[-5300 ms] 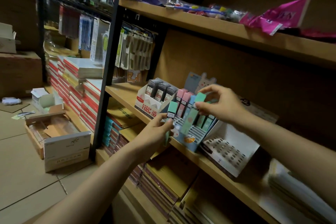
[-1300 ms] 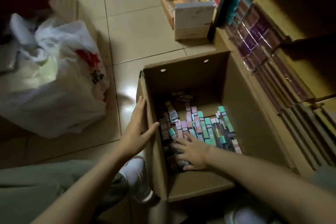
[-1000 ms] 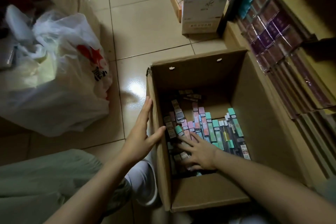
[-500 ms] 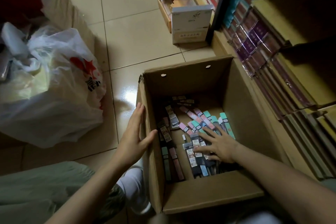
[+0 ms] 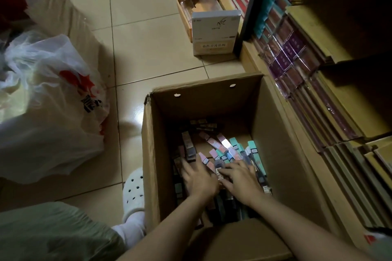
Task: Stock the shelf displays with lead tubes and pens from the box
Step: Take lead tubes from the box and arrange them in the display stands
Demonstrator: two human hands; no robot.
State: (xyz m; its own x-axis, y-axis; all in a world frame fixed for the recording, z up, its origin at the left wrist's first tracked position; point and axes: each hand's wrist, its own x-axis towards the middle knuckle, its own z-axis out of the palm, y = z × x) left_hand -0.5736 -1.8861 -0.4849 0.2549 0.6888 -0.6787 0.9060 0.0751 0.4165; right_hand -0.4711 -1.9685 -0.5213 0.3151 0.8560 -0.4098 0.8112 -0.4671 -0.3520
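An open cardboard box (image 5: 277, 133) stands on the tiled floor beside the shelving. Its bottom holds several loose lead tubes (image 5: 222, 148) in pink, mint green, blue and dark colours. Both of my hands are down inside the box on top of the tubes. My left hand (image 5: 199, 178) lies flat with fingers spread over the tubes at the left. My right hand (image 5: 241, 180) lies beside it, fingers stretched forward over a dark tube with a white label. Neither hand visibly grips a tube; the tubes under the palms are hidden.
A white plastic bag (image 5: 48, 108) with red stars sits on the floor at the left. A smaller open carton (image 5: 214, 34) stands farther along the floor. The low shelf (image 5: 318, 95) at the right holds stacked notebooks. My white clog (image 5: 133, 190) is next to the box.
My left hand has left the box's outer left wall and gone inside onto the tubes. My right hand stays on the pile, shifted slightly. Earlier I was at the shelf display.
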